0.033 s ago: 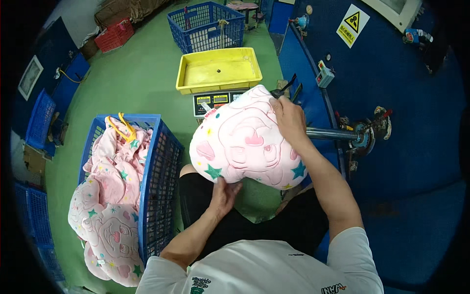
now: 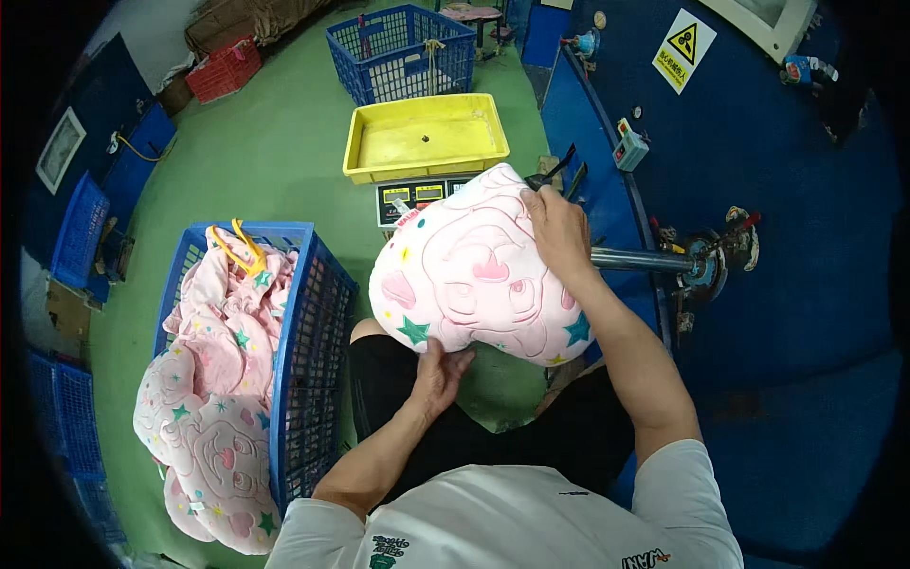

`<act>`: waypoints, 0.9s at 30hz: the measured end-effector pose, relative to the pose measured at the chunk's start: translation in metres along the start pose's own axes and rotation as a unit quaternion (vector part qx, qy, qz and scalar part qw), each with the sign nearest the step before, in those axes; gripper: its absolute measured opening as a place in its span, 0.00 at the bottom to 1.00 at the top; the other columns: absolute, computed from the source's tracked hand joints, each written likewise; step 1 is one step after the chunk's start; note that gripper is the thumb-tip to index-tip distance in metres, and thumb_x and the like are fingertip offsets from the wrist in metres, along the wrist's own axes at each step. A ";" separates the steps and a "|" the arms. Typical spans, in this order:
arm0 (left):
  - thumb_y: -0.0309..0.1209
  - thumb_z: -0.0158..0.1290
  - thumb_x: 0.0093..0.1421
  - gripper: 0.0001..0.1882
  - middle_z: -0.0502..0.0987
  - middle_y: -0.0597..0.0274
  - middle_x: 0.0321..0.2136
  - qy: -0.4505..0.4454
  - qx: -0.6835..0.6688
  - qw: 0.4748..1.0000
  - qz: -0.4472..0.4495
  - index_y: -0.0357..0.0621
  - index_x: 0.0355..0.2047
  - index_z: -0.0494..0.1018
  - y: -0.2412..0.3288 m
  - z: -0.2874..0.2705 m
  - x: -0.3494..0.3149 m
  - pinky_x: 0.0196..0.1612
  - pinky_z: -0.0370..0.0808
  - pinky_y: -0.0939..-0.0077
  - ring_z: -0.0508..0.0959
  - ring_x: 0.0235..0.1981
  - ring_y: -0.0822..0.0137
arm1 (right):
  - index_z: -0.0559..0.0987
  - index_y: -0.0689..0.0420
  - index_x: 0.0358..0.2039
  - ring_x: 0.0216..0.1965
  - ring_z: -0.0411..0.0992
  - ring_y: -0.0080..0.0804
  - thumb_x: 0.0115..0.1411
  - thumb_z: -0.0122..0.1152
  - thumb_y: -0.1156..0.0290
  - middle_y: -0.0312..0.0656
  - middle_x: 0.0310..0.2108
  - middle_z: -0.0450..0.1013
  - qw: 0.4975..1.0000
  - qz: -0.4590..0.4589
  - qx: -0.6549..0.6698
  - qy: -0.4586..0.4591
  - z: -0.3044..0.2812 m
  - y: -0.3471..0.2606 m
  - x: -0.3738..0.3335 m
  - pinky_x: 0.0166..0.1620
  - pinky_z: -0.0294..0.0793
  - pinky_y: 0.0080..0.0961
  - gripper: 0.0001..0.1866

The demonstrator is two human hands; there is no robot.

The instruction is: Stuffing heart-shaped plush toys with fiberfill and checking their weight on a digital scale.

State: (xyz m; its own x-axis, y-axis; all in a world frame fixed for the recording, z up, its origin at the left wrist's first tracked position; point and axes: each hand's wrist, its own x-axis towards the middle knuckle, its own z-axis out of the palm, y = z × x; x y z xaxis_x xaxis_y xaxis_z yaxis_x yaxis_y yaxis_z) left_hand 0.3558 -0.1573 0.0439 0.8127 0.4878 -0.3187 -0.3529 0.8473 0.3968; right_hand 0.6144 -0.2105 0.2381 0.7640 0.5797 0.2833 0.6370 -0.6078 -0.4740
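Observation:
A plump pink plush pillow (image 2: 488, 275), with an embroidered cartoon face, hearts and stars, is held over my lap. My right hand (image 2: 561, 228) grips its upper right edge, fingers closed and the thumb toward the far side. At the lower left edge, beside a green star, my left hand (image 2: 440, 377) pinches the fabric; some of its fingers are hidden under the pillow. A horizontal metal pipe (image 2: 645, 259) reaches from the right wall to behind my right wrist, and its near end is hidden.
Left of my legs a blue crate (image 2: 318, 360) holds limp pink covers (image 2: 223, 322); filled pink pillows (image 2: 213, 455) lie against it. Ahead, a yellow tray (image 2: 427, 171) sits on a digital scale (image 2: 398, 211), with another blue crate (image 2: 403, 81) behind. A blue machine panel (image 2: 758, 351) stands at the right.

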 end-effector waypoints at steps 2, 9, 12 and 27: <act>0.42 0.54 0.68 0.31 0.70 0.49 0.58 -0.013 -0.011 1.000 -0.002 0.44 0.66 0.60 -0.004 0.016 0.012 0.62 0.71 0.65 0.74 0.54 0.58 | 0.72 0.60 0.29 0.23 0.72 0.58 0.72 0.46 0.50 0.53 0.23 0.75 1.000 0.014 0.001 0.012 0.004 -0.008 0.004 0.31 0.69 0.49 0.25; 0.28 0.55 0.64 0.28 0.73 0.50 0.53 -0.018 0.128 0.990 0.055 0.37 0.63 0.60 0.006 0.081 0.053 0.57 0.73 0.69 0.76 0.51 0.60 | 0.71 0.60 0.29 0.26 0.73 0.60 0.74 0.42 0.52 0.56 0.25 0.75 0.986 0.042 0.096 0.127 0.010 0.003 0.011 0.32 0.69 0.53 0.24; 0.27 0.57 0.61 0.29 0.75 0.47 0.51 -0.012 0.225 0.971 0.081 0.33 0.61 0.62 0.038 0.101 0.057 0.53 0.76 0.69 0.78 0.49 0.58 | 0.70 0.59 0.33 0.26 0.74 0.59 0.74 0.41 0.53 0.56 0.26 0.75 0.984 0.038 0.100 0.143 0.012 0.005 0.008 0.32 0.69 0.54 0.22; 0.32 0.68 0.46 0.50 0.70 0.43 0.59 -0.193 0.515 0.793 0.260 0.36 0.68 0.55 0.082 0.165 0.088 0.62 0.69 0.58 0.72 0.58 0.53 | 0.69 0.62 0.59 0.37 0.77 0.52 0.71 0.47 0.64 0.56 0.42 0.78 0.970 -0.121 0.103 0.185 -0.001 0.088 -0.018 0.41 0.73 0.42 0.20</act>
State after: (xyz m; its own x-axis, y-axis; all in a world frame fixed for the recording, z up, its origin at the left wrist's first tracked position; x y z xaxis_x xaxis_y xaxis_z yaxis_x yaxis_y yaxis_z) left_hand 0.4748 -0.0794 0.1908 0.8332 0.4453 0.3278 -0.2829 -0.1660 0.9447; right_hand 0.6567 -0.2746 0.1924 0.6035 0.4334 0.6692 0.7973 -0.3348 -0.5022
